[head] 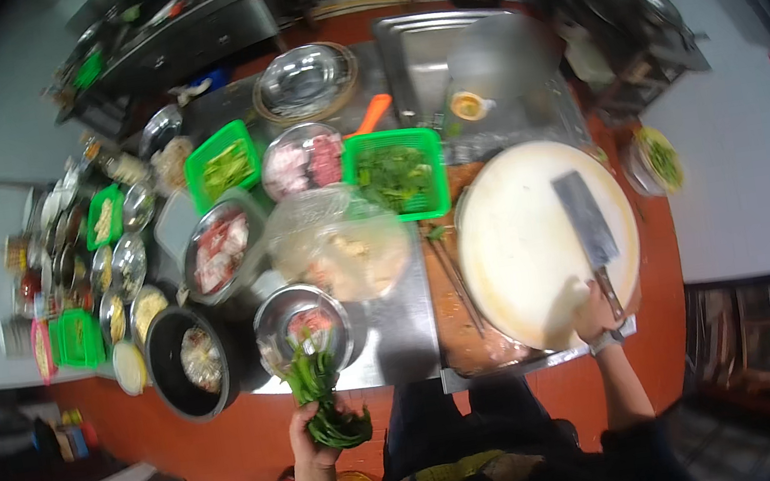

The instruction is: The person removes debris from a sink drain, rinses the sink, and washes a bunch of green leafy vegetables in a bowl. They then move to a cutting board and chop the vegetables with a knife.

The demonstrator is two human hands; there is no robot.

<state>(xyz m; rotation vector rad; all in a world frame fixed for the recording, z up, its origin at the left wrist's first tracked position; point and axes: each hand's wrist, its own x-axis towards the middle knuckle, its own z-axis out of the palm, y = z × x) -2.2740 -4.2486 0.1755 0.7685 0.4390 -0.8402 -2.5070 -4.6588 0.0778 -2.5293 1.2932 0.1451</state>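
Observation:
Leafy green vegetables [315, 376] are bunched in my left hand [310, 428], just in front of a steel bowl [341, 313] with some pink meat in it. A large round white chopping board [517, 236] lies to the right, and a cleaver [584, 216] rests over its right side. My right hand [595, 314] is at the cleaver's wooden handle near the board's front edge; whether the fingers are closed round it is blurred. A green basket of leafy greens [400, 217] stands behind and left of the board.
A black pot [160, 372] holds a plastic-wrapped bundle. Behind are a bowl of raw meat [193, 267], a plastic bag [295, 231] and a second green basket [196, 186]. Chopsticks [455, 278] lie left of the board. A steel sink [421, 51] is at the back; small bowls crowd the left.

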